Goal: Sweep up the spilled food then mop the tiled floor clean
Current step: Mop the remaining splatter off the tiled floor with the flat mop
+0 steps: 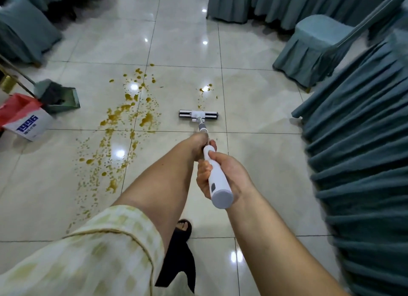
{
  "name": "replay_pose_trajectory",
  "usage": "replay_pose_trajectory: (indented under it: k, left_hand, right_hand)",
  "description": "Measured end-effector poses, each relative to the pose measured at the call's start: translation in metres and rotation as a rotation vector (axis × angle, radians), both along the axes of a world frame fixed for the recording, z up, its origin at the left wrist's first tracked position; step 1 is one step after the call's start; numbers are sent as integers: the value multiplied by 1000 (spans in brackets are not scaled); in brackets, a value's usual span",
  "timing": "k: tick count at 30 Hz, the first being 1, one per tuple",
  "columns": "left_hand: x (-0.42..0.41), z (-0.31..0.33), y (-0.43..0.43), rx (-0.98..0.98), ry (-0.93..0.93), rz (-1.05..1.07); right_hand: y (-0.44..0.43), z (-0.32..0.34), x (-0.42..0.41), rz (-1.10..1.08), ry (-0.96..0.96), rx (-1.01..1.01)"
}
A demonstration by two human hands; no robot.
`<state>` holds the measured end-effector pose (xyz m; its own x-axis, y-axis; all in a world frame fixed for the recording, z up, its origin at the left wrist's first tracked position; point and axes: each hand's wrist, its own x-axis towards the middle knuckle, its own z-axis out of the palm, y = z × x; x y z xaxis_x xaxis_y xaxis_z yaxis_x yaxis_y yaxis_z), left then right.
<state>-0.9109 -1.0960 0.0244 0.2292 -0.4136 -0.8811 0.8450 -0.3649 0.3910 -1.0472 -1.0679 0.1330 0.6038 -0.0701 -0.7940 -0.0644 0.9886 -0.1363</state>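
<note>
Mop handle (217, 178) sits in both fists. The right hand (229, 174) has its fingers curled round the fat white grip near the grey end cap, with the thumb laid on top. The left hand (198, 144) is wrapped round the thinner shaft further down, its fingertips hidden on the far side.

From there the metal shaft runs to the mop head (198, 114), a narrow flat bar, white in the middle and dark at the ends. It lies square on the tiled floor (254, 110), just short of a small splatter (206, 89).

The main spill (125, 119) lies well to the left of it: ochre blots and fine specks in a long streak across several tiles. It looks wet and thin, more sauce than solids, so I'd say the sweeping is done and the mopping is only starting.

The dustpan (66, 96), grey-green plastic with a brush resting in it, stands off to the left beside a red-and-white bag (24, 119).

The next move probably calls for a firm forward push over the small splatter, then overlapping passes leftward through the streak. The tiles are glossy and pale, and they mirror the ceiling lights, so smears would show.

Pleated teal cloth covers a chair (309, 48) and hangs as a table skirt (357, 174) close on the right, which leaves little room to swing.
</note>
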Motion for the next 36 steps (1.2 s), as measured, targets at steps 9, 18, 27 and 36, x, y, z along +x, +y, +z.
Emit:
replay_pose_trajectory:
  k: [9,18,27,36]
  left_hand:
    - [164,-53,-155,14,-43,-44]
    - [237,-127,-223,21,-77,-34]
    - [190,-124,-171,-49,74,29]
    - [55,-60,-29,-26,80,-50]
  right_hand:
    - [-146,-63,153,23,31,64]
    - [-201,-145,222,84,97,-81]
    - [-153,-131,168,76,162,-96]
    - [-9,-59,39,-10,130,-2]
